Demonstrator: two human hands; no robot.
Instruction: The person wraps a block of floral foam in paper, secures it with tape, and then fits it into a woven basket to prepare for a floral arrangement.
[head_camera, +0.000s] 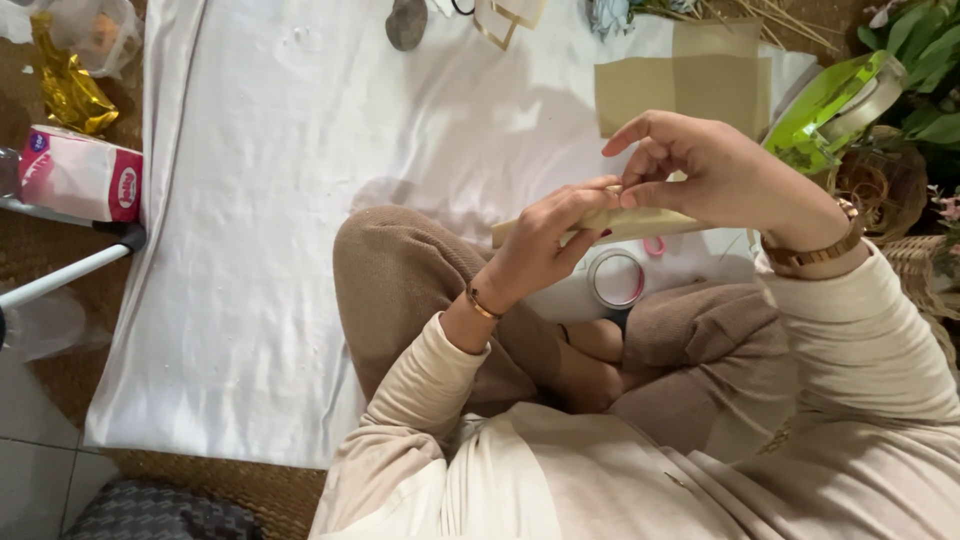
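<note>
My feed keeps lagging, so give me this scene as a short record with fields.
left hand: grips the paper roll from below
right hand: pinches the roll's top edge
tape ring: on the white sheet, under the roll
cardboard: flat on the sheet, beyond the hands
tissue pack: far left, off the sheet

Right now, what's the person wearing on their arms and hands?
Both arms are in long cream sleeves of a soft top. The left hand has a thin gold bangle at the wrist. The right hand has a gold-coloured link watch band. No gloves; no rings that I can make out.
</note>
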